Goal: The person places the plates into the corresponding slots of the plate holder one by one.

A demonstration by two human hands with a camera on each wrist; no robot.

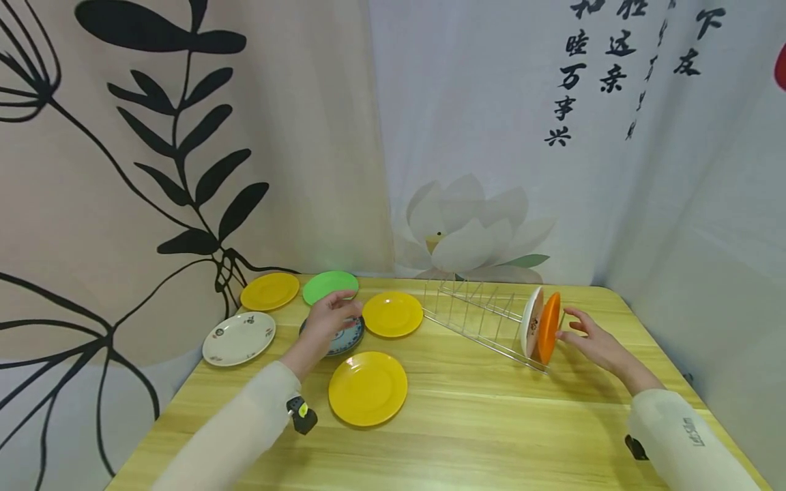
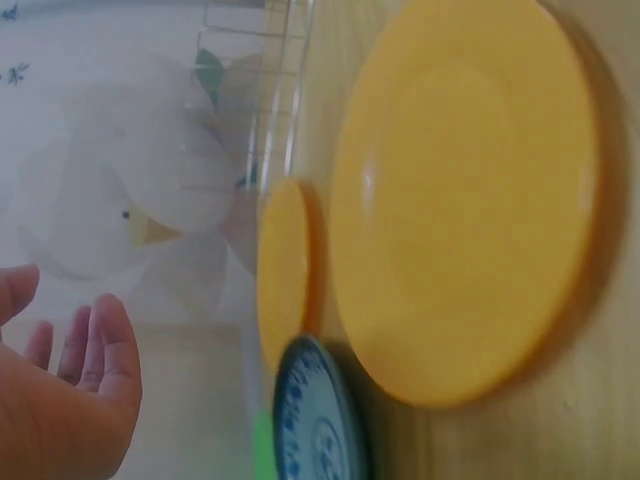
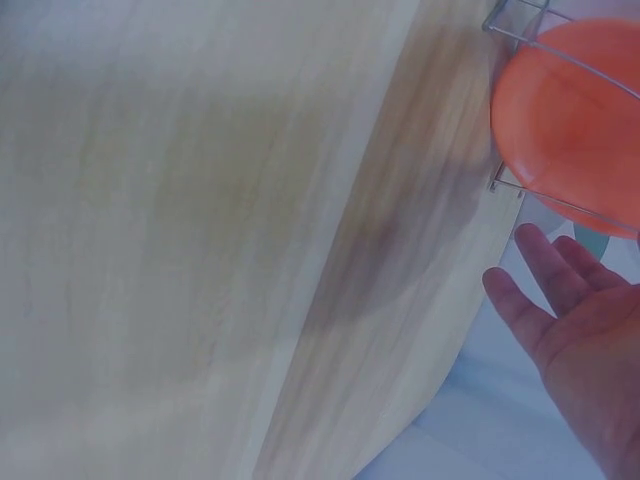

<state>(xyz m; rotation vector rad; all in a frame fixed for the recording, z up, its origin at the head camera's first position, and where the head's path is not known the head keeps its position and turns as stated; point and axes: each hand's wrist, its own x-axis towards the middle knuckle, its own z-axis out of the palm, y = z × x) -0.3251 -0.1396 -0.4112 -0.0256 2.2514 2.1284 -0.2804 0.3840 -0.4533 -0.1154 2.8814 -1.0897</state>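
My left hand point(image 1: 331, 319) is held above a blue-and-white patterned plate point(image 1: 347, 337), its fingers loosely bent with nothing in them; part of that plate is hidden beneath it. Beside the right end of a wire dish rack point(image 1: 485, 331) is my right hand point(image 1: 594, 343), fingers spread and holding nothing. An orange plate point(image 1: 548, 329) stands on edge in the rack, close to those fingertips; whether the thumb touches it I cannot tell. Just left of it, a white plate point(image 1: 529, 320) also stands upright in the rack. In the right wrist view the orange plate point(image 3: 575, 125) shows behind wires.
Flat on the wooden table point(image 1: 479, 423) lie yellow plates, one nearest me point(image 1: 368, 389), one by the rack point(image 1: 393, 314) and one at the back left point(image 1: 270, 291). A green plate point(image 1: 329, 286) and a white floral plate point(image 1: 239, 339) lie there too. Printed curtains point(image 1: 319, 136) hang behind.
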